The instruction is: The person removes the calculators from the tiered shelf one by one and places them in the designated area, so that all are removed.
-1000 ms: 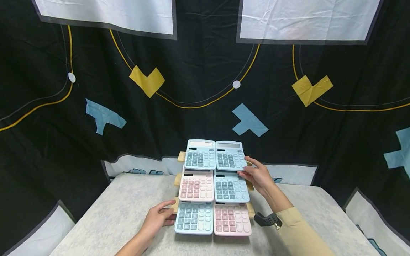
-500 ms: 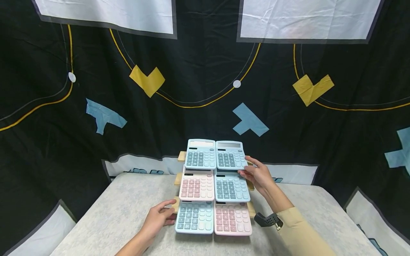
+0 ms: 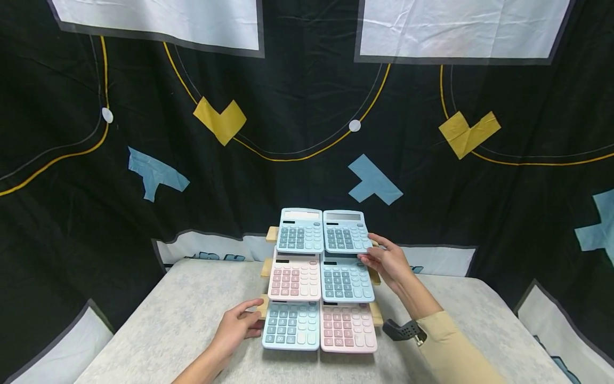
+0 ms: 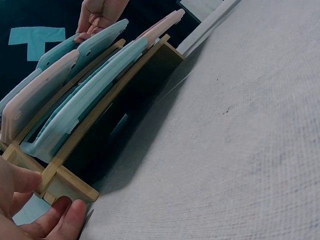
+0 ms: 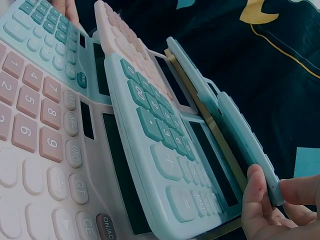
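A tiered wooden stand bears calculators in three rows of two. My right hand pinches the lower right corner of the blue top-right calculator, thumb and fingers on opposite faces in the right wrist view. Beside it sits another blue calculator. The middle row has a pink calculator on the left and a blue calculator on the right. Below are a blue calculator and a pink calculator. My left hand holds the stand's lower left end, its wood between thumb and fingers.
The stand rests on a pale mottled table. Behind hangs a black cloth with yellow tape, blue tape and white panels. A dark watch strap is on my right wrist.
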The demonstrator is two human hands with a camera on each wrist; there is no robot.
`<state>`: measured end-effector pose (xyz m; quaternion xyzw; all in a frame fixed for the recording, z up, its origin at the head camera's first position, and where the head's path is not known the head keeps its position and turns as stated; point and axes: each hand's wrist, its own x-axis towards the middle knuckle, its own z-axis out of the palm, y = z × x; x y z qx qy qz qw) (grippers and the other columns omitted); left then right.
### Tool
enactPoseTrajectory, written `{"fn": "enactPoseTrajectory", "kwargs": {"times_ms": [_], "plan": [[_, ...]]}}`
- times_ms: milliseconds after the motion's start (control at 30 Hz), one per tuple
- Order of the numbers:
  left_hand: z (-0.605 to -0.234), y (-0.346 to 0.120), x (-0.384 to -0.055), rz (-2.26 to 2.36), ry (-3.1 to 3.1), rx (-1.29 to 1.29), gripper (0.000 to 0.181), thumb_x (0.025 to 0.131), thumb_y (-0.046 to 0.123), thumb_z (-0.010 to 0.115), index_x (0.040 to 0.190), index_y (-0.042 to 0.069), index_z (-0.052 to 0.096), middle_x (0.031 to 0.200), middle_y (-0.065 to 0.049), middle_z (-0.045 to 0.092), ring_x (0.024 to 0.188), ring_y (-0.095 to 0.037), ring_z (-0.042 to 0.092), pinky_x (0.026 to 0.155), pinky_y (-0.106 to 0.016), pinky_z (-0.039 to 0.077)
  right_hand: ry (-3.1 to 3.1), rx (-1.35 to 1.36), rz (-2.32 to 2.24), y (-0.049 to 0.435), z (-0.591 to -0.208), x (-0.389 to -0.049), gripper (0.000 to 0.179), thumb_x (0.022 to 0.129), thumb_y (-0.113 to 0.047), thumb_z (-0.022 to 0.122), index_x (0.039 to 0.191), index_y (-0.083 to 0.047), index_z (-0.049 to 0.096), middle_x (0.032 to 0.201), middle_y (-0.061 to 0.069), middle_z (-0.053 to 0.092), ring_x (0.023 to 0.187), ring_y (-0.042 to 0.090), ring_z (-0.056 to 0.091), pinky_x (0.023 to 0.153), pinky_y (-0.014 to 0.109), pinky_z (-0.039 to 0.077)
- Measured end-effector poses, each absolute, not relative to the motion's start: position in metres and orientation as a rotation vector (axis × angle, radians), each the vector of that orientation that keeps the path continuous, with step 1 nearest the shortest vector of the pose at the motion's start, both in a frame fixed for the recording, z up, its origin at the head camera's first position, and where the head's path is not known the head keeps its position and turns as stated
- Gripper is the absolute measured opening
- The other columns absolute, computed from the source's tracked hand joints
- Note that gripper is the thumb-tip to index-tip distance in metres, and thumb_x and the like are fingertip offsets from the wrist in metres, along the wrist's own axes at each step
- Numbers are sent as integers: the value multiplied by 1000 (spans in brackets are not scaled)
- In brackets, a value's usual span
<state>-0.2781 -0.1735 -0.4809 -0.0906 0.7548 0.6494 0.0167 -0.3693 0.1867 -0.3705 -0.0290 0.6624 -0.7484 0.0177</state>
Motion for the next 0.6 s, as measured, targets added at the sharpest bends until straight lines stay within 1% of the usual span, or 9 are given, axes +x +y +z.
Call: {"fn": "enactPoseTrajectory", "kwargs": {"times_ms": [133,333,467,600], "plan": [[-481,-173,-278,2013,2351,-272,42,99,12,60,140,3,56,103,-16,68,84,-16,70,75,-35,62,2072,-115,-2320,189,-369,-367,53,103,-3,48,155,-9,35,128,21,55,86,14,72,78,18,57],[-481,-173,-279,2008,2348,-277,42,99,13,60,140,3,56,102,-15,69,85,-17,71,75,-35,62,2071,-125,-2321,195,-364,-364,54,103,-2,47,155,-7,35,126,20,57,85,14,72,77,18,58],[-482,-174,-279,2012,2349,-275,43,99,13,60,140,3,56,102,-15,69,84,-17,70,75,-36,62,2087,-121,-2308,200,-362,-363,53,103,-3,47,155,-7,35,124,18,58,89,16,72,80,20,58],[-482,-173,-279,2018,2348,-279,42,99,13,60,140,4,56,103,-16,69,84,-17,70,75,-37,62,2091,-118,-2309,205,-360,-360,54,103,-2,46,156,-7,33,128,20,56,93,18,73,83,21,58]]}}
